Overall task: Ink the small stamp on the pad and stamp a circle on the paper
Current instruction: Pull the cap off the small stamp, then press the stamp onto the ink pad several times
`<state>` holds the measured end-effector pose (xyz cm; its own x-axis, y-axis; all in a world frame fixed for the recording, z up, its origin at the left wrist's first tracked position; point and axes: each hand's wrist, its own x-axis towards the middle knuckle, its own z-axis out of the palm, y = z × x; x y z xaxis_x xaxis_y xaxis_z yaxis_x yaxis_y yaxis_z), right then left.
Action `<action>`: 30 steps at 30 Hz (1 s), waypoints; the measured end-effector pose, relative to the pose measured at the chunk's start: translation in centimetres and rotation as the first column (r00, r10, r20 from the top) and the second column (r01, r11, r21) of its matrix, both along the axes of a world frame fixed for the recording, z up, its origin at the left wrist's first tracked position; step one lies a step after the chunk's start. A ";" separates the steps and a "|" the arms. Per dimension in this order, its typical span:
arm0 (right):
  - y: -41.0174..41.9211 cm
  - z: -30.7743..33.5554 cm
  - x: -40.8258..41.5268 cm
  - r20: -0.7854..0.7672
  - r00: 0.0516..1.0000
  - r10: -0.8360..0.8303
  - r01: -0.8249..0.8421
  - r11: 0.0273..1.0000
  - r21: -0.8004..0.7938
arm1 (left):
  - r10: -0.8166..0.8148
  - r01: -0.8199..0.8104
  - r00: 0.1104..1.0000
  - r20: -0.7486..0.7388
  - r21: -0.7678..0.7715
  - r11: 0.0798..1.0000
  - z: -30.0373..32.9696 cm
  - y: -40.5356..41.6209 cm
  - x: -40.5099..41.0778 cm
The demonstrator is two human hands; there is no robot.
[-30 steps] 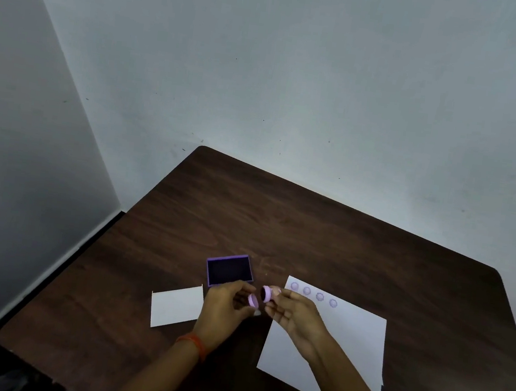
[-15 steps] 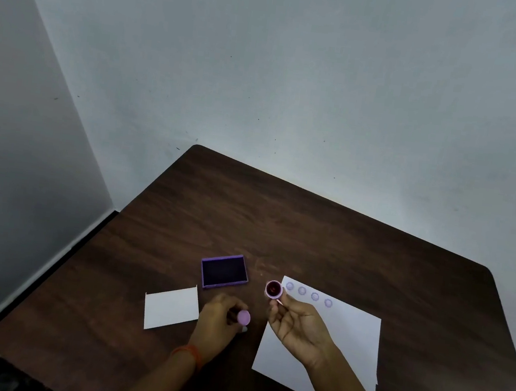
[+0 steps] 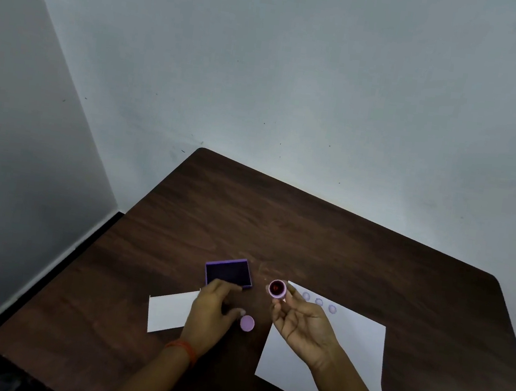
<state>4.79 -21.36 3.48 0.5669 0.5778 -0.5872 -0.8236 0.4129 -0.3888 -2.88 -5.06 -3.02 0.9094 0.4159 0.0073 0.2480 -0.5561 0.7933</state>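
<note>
On the table (image 3: 310,234) the ink pad (image 3: 229,272) lies behind the left hand (image 3: 211,310), whose fingertips reach its near edge. A small card (image 3: 167,312) lies left of that hand, partly under it. The cap (image 3: 247,323) rests on the table just right of the left thumb. The large sheet of paper (image 3: 357,353) lies to the right, under the right hand (image 3: 302,327), with a row of stamped circles (image 3: 319,302) along its far edge. The stamp (image 3: 277,288) is held at the right fingertips, above the gap between pad and paper
</note>
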 end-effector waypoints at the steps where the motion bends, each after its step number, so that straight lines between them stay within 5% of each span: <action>1: 0.1 0.0 0.1 0.005 1.000 0.002 -0.002 1.000 0.002 | 0.029 -0.030 0.999 0.024 0.033 0.999 0.2 0.6 0.1; 6: 0.6 -0.4 0.6 0.037 0.999 0.008 -0.008 1.000 0.018 | 0.125 -0.132 0.991 0.050 0.193 0.972 0.4 3.6 0.2; 11: 1.4 -0.4 1.2 0.080 0.996 0.049 -0.049 0.999 -0.004 | 0.039 -0.020 0.993 -0.109 0.164 0.986 -0.8 5.2 0.5; 15: 3.8 -0.1 1.8 0.280 0.943 0.178 -0.108 0.962 -0.250 | -0.004 0.022 0.990 -0.142 0.120 0.993 -1.5 5.5 0.8; 19: 7.1 -0.9 1.9 0.574 0.628 0.525 0.036 0.718 -0.695 | -0.001 0.010 0.993 -0.114 0.071 0.997 -1.8 5.5 1.0; 22: 9.4 -2.2 1.8 0.646 0.256 0.719 0.238 0.601 -0.763 | 0.009 -0.005 0.996 -0.086 0.050 0.999 -2.1 5.8 1.0; 27: 11.4 -4.5 2.3 0.460 -0.190 0.867 0.254 0.496 -0.830 | 0.014 -0.013 0.999 -0.048 0.029 0.999 -2.6 6.2 0.9; 30: 11.2 -5.0 2.6 0.342 -0.327 0.881 0.288 0.438 -0.852 | 0.024 -0.023 0.999 -0.033 0.031 0.999 -2.8 6.2 0.9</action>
